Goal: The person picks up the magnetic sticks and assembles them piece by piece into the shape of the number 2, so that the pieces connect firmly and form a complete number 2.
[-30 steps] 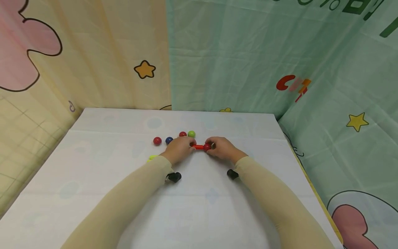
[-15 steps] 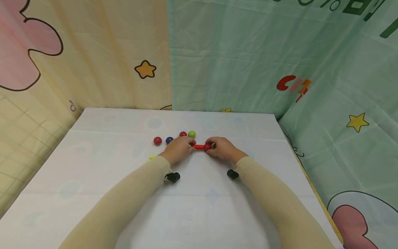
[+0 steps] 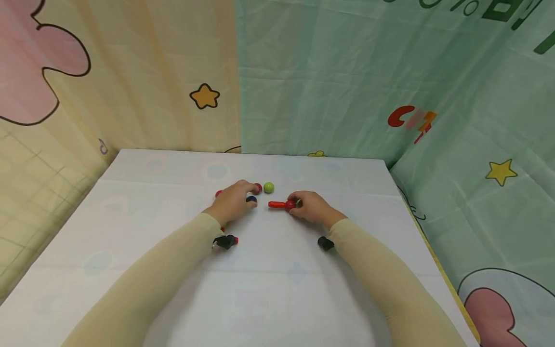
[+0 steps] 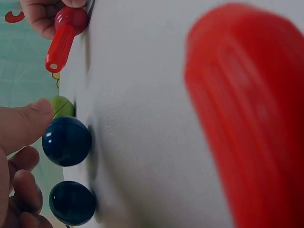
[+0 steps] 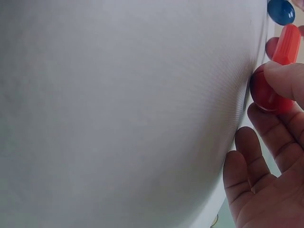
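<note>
My right hand (image 3: 314, 207) pinches a red ball (image 5: 263, 90) between thumb and fingers; a short red stick (image 3: 276, 205) is joined to the ball and points left. My left hand (image 3: 233, 202) is around a blue ball (image 3: 251, 198), with thumb and index finger apart on either side of it. In the left wrist view the thumb tip is close to that blue ball (image 4: 66, 141), and the other fingers are bent beside it; contact is unclear. A second dark blue ball (image 4: 72, 203) lies near those fingers, hidden in the head view.
A green ball (image 3: 269, 187) and a red ball (image 3: 258, 188) sit behind the hands. Another red ball (image 3: 218, 193) is partly behind my left hand. A large red stick (image 4: 251, 104) fills the near side of the left wrist view. Printed curtains hang behind the table (image 3: 277, 299).
My left hand has let go of the red stick and moved left to the blue ball. The right hand stays in place, still gripping the red ball with the stick attached.
</note>
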